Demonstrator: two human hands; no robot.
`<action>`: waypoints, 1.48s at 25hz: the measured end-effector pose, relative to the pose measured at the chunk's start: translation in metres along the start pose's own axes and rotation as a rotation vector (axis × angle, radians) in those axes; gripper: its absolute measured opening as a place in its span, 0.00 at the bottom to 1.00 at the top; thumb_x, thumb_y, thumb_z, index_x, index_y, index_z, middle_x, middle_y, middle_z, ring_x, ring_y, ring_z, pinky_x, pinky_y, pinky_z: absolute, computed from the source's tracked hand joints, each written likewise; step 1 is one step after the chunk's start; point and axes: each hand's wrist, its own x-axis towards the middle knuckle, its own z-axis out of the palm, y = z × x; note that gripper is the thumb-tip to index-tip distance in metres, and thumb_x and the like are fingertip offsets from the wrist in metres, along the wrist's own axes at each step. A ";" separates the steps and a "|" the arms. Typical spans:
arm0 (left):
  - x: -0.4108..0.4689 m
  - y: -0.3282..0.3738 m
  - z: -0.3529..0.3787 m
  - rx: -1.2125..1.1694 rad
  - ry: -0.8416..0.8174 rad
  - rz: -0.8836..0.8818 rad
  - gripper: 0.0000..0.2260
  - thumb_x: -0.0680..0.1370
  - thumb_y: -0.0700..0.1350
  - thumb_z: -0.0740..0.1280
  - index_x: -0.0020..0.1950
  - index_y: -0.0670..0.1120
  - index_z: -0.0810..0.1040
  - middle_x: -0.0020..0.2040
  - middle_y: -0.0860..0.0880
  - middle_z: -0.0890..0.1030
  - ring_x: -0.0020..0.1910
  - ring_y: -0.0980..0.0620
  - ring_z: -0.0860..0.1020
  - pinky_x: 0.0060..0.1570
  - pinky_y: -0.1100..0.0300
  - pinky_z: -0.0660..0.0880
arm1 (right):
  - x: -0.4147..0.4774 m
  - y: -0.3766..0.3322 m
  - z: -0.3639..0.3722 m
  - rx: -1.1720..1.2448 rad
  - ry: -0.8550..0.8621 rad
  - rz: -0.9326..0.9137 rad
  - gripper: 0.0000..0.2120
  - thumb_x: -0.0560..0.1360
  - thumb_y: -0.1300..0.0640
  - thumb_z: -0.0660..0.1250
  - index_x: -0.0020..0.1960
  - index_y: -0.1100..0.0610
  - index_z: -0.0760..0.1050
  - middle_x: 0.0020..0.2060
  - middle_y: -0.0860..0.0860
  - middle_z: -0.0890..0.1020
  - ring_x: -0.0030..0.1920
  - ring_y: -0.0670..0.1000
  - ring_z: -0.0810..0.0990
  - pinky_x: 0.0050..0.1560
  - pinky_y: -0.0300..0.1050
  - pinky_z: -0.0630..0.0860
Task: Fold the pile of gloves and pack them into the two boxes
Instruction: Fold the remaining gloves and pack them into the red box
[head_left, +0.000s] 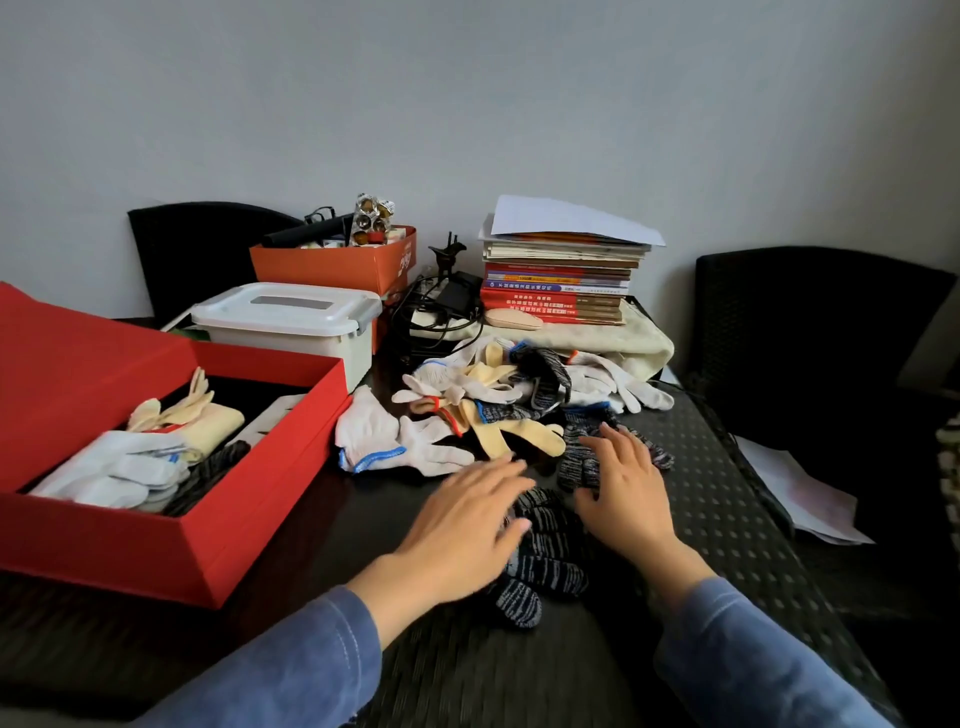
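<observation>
A black-and-grey speckled glove lies flat on the dark table in front of me. My left hand lies over its left side with fingers straight. My right hand rests with spread fingers on a second speckled glove. Behind them is a loose pile of gloves, white, cream and speckled. An open red box at the left holds folded white, cream and dark gloves. A white lidded plastic box stands behind the red one.
An orange box of odds and ends, cables and a stack of books line the back of the table. A cream cloth lies under the books. Black chairs stand right and back left; papers lie on the right one.
</observation>
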 end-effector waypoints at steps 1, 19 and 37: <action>0.001 0.003 0.008 0.006 -0.074 0.074 0.23 0.82 0.54 0.53 0.77 0.51 0.56 0.78 0.55 0.52 0.76 0.60 0.46 0.75 0.60 0.41 | 0.004 0.002 0.006 -0.032 -0.083 -0.008 0.31 0.73 0.51 0.64 0.73 0.52 0.60 0.76 0.53 0.58 0.76 0.54 0.50 0.74 0.50 0.52; -0.014 -0.010 0.022 -0.443 0.133 -0.148 0.19 0.83 0.48 0.54 0.74 0.56 0.64 0.71 0.61 0.66 0.70 0.64 0.63 0.69 0.67 0.59 | -0.003 0.018 0.016 0.048 -0.036 0.039 0.25 0.72 0.39 0.66 0.64 0.50 0.72 0.58 0.48 0.77 0.62 0.53 0.70 0.60 0.47 0.68; -0.015 -0.021 -0.037 -1.569 -0.076 -0.728 0.18 0.75 0.60 0.64 0.54 0.49 0.82 0.51 0.47 0.84 0.50 0.51 0.81 0.51 0.51 0.79 | -0.022 -0.055 -0.077 1.373 -0.711 0.448 0.11 0.77 0.55 0.62 0.49 0.61 0.81 0.43 0.57 0.85 0.40 0.53 0.84 0.42 0.44 0.82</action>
